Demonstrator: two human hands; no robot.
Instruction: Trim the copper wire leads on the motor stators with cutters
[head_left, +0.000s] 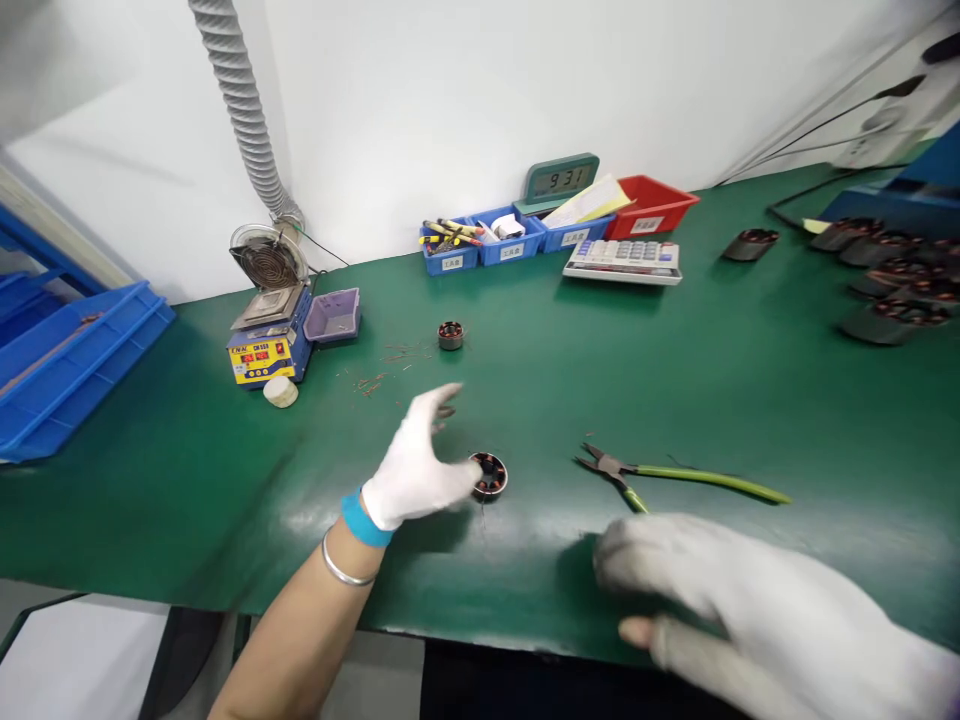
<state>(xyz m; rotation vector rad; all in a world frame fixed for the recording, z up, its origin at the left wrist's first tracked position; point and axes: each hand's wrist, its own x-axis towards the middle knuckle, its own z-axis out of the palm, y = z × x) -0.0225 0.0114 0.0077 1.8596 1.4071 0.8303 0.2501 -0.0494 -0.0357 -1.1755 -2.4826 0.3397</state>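
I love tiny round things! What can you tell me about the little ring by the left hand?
The little ring is small and dark, with reddish-copper wire coils set around its inside and a hole in the middle. It looks like metal. It lies flat on the green mat, near the front edge. The white-gloved left hand seems to touch its left side, hiding that edge; nothing else touches it.

Bright even light; mat (675, 380) glare; right hand (757, 620) motion-blurred; edges perhaps warped.
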